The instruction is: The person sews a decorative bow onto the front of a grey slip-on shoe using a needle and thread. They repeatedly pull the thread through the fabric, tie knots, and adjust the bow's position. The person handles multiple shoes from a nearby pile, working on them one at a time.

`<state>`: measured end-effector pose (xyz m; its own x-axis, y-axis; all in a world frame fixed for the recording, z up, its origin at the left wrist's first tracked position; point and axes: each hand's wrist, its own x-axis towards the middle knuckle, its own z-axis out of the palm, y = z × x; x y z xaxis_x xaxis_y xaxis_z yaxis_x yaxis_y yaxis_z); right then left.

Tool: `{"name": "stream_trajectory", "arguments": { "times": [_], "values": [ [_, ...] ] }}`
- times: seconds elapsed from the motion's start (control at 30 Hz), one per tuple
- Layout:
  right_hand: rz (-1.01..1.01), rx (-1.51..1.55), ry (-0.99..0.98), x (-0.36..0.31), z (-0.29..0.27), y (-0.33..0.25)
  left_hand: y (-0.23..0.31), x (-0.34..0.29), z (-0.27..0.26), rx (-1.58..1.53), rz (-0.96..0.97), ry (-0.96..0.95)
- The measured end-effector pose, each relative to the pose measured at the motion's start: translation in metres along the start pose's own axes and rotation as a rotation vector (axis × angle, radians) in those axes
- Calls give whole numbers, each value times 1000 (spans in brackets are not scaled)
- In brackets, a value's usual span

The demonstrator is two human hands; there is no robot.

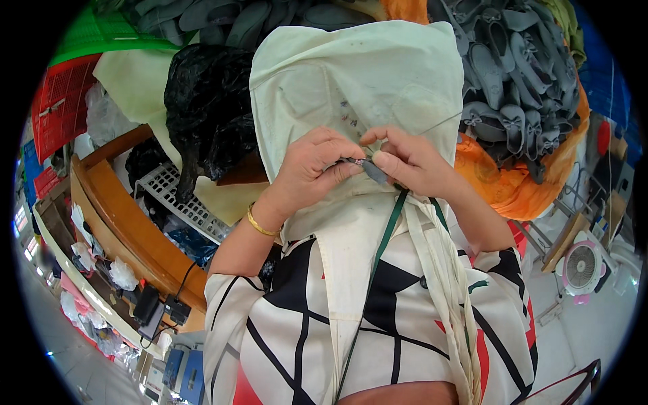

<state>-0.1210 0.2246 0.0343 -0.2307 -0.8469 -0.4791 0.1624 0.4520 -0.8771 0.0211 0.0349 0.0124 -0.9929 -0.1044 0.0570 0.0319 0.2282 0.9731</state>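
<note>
Over my lap lies a pale cloth point(297, 81), with a few tiny dark bits point(352, 123) scattered on its middle. Above it both hands meet at a small dark grey piece point(373, 171), mostly covered by fingers; its exact kind does not show. My left hand point(317, 162), with a gold bangle point(260, 223) at the wrist, pinches one end. My right hand point(408, 158) closes thumb and finger at the other end. A thin dark thread point(442, 122) stretches from near the right hand toward the upper right.
Grey shoes point(499, 74) fill an orange sack point(493, 179) at the right, and more shoes point(250, 23) lie at the far side. To the left are a black plastic bag point(202, 94), a white rack point(177, 196) and a wooden chair point(145, 216). A fan point(582, 266) stands at right.
</note>
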Motion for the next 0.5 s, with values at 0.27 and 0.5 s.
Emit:
{"name": "stream_trajectory", "arguments": {
  "times": [0.27, 0.5],
  "values": [
    [-43, 103, 0, 5, 9, 4, -3, 1, 6, 8, 17, -1],
    [-440, -657, 324, 10, 10, 7, -5, 0, 5, 150, -65, 9]
  ]
}}
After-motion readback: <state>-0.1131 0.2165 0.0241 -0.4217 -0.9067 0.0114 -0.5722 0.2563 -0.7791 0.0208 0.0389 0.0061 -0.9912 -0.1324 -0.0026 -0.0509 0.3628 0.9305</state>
